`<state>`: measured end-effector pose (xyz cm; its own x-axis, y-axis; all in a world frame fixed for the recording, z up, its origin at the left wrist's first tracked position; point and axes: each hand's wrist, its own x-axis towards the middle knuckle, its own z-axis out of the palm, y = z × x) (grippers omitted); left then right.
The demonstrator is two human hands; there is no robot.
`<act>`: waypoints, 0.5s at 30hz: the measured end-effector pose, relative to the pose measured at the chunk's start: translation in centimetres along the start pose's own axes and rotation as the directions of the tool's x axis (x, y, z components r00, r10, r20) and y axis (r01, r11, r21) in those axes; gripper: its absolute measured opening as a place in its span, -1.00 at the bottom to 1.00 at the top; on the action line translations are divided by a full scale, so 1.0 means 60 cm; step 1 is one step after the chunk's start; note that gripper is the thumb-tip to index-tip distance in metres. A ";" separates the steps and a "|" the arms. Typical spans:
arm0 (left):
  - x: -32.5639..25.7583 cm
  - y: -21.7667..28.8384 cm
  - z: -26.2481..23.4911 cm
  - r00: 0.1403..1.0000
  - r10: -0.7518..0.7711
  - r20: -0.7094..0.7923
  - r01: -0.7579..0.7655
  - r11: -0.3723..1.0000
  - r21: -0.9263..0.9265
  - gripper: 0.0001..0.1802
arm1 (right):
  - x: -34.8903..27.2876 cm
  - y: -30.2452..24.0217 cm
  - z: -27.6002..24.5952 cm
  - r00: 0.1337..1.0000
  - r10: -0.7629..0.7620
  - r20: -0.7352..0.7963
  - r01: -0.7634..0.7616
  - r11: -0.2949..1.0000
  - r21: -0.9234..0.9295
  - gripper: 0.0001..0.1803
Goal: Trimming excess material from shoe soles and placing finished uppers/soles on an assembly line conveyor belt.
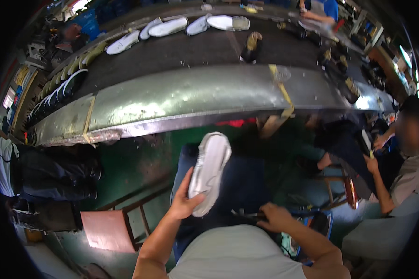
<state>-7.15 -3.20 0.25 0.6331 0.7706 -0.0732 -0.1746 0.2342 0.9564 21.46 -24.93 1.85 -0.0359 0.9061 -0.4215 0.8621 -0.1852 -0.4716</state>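
Note:
A white shoe sole [211,169] with a raised, ridged rim stands up in front of me over my lap. My left hand [185,197] grips it by its lower left edge, thumb across the near end. Lower and to the right, my right hand [277,217] is closed around a thin tool [246,214] that points left; its kind is not clear. The tool and the sole are apart. Dark blue cloth [242,181] covers my lap beneath both.
A long metal-edged conveyor bench [181,93] crosses ahead, carrying white soles [167,27], olive and dark shoe parts, and black shoes [251,46]. A wooden stool [108,230] stands left. A seated person [381,186] works at right; a blue crate [328,223] sits beside my right arm.

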 end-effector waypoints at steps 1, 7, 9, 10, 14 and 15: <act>-0.003 -0.020 0.017 0.999 -0.043 0.011 0.043 0.998 0.045 0.04 | -0.001 0.007 -0.005 1.000 0.005 0.013 -0.006 0.999 0.044 -0.36; 0.019 -0.043 0.088 0.981 -0.158 0.109 -0.027 0.449 0.893 -0.05 | -0.012 0.072 -0.041 0.968 0.108 0.226 -0.180 0.929 0.324 -0.29; 0.081 0.013 0.124 0.940 -0.337 0.055 0.141 0.529 0.837 -0.10 | -0.027 0.102 -0.030 0.944 0.078 0.320 -0.256 0.782 0.568 -0.41; 0.118 0.038 0.143 0.882 -0.471 0.025 0.311 0.620 0.720 -0.10 | -0.029 0.109 -0.018 0.945 0.077 0.318 -0.255 0.783 0.567 -0.41; 0.248 -0.124 0.109 0.901 -0.424 0.088 0.260 0.693 0.673 -0.10 | -0.013 0.098 0.003 0.970 -0.033 0.241 -0.242 -0.031 0.970 -0.48; 0.272 -0.134 0.092 0.844 -0.513 0.159 0.328 0.727 0.603 -0.11 | -0.009 0.075 -0.011 0.969 -0.073 0.237 -0.243 -0.085 0.966 -0.47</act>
<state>8.78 4.23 -7.05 0.7437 0.4359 -0.5069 0.5353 0.0660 0.8421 25.68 -26.01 0.48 -0.2172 0.8011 -0.5578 -0.5533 -0.5718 -0.6057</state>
